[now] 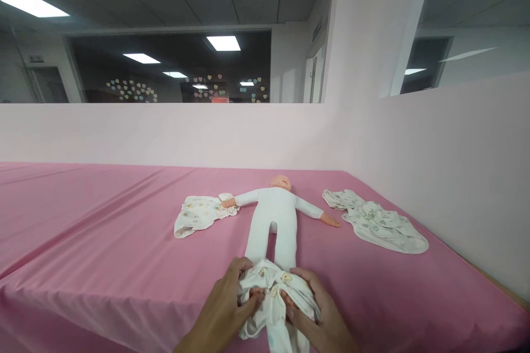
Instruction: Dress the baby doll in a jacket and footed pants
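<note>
A doll [273, 206] with a white cloth body lies on its back on the pink sheet, arms spread and head away from me. At its lower legs, a bunched white garment with small yellow prints [271, 292] covers the feet. My left hand [232, 303] grips the garment's left side, and my right hand [317, 309] grips its right side, fingers curled into the cloth. The doll's small feet show among the folds, close to my fingers. Part of the garment hangs down toward the bottom edge of the view.
A small printed white garment [201, 215] lies by the doll's hand on the left. Another patterned white garment [375, 223] is spread out on the right. The pink sheet [103, 231] meets white walls [165, 132] at the back and right, with windows above.
</note>
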Demonstrator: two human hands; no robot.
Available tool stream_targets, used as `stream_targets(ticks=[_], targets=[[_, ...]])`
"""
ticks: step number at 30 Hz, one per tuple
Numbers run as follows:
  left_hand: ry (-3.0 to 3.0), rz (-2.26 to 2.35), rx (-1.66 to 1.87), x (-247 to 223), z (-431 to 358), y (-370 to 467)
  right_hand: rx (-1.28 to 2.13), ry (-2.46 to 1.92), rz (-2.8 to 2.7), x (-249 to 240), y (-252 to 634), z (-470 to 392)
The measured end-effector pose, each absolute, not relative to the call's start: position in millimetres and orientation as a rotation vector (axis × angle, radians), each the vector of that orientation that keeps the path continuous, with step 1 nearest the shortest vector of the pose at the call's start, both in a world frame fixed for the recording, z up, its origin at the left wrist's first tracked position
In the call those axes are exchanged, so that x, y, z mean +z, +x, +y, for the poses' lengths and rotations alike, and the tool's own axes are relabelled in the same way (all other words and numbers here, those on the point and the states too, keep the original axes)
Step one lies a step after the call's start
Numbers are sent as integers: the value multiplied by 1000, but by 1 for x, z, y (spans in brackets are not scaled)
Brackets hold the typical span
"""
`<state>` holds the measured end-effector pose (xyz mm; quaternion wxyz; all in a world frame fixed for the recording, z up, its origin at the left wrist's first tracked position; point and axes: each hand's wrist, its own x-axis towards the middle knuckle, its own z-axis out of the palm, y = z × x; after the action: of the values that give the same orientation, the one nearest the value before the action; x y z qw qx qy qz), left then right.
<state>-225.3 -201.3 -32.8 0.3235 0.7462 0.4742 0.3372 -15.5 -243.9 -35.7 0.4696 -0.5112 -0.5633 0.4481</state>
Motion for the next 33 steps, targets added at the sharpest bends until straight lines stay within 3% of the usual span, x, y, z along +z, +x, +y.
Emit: stream_targets(ticks=[5,16,20,26,33], targets=[[2024,1206,732,-32,-202,-236,1471,-1170,-1493,-23,8,-254],[2012,862,266,13,-201,-286,1579,-808,-1707,11,28,-246],[2106,742,341,52,-197,-294,1440,-931,-1733,40,31,-244],[2374,835,419,107,-206,-280,961,-1078,-1976,94,31,-252],[2620,627,303,136,-222,-253,658,-1030,-2146,129,19,-268]])
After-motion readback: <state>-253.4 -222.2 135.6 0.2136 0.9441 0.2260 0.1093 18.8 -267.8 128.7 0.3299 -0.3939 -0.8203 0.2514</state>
